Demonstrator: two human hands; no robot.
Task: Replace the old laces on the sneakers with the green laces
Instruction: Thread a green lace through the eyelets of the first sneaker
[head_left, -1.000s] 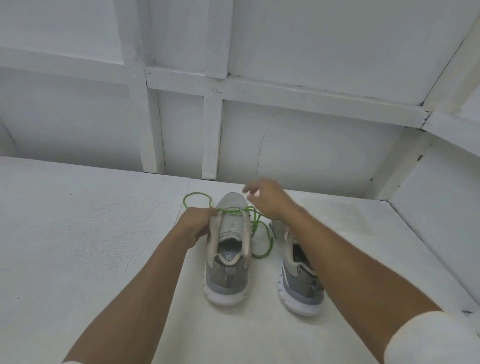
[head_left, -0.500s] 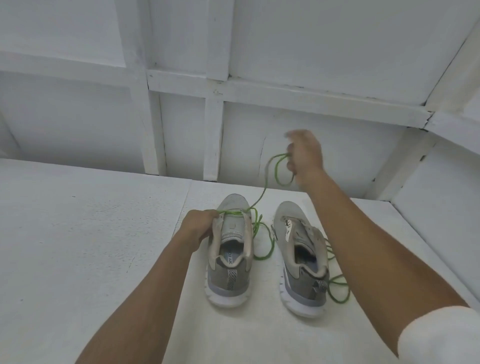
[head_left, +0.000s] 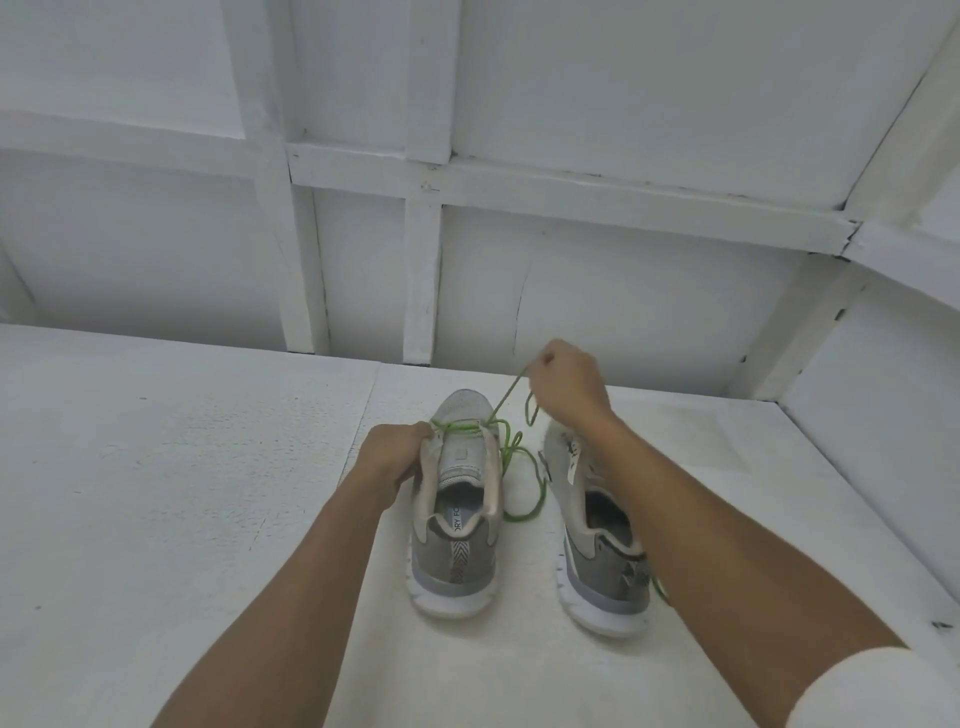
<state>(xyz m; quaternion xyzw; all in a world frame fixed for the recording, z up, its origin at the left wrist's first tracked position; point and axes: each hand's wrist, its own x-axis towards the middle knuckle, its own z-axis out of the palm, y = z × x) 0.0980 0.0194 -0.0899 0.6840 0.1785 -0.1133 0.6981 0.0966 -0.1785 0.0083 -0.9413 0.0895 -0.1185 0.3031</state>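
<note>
Two grey sneakers stand side by side on the white table, heels toward me. My left hand (head_left: 396, 457) grips the left eyelet edge of the left sneaker (head_left: 457, 514) near its toe. A green lace (head_left: 514, 457) crosses the lowest eyelets of that shoe and loops on the table between the shoes. My right hand (head_left: 566, 384) pinches one end of this lace, pulled taut above and beyond the toe. My right forearm lies over the right sneaker (head_left: 597, 551) and hides part of it. A bit of a second green lace (head_left: 661, 590) shows by its heel.
The white table (head_left: 182, 493) stretches wide to the left. A white panelled wall (head_left: 571, 291) rises just behind the shoes, and a raised white side wall (head_left: 872, 441) closes the right side.
My right hand, which had pulled the lace high toward the wall half a second ago, has come down nearer the toe of the left sneaker. The left hand stays on the shoe.
</note>
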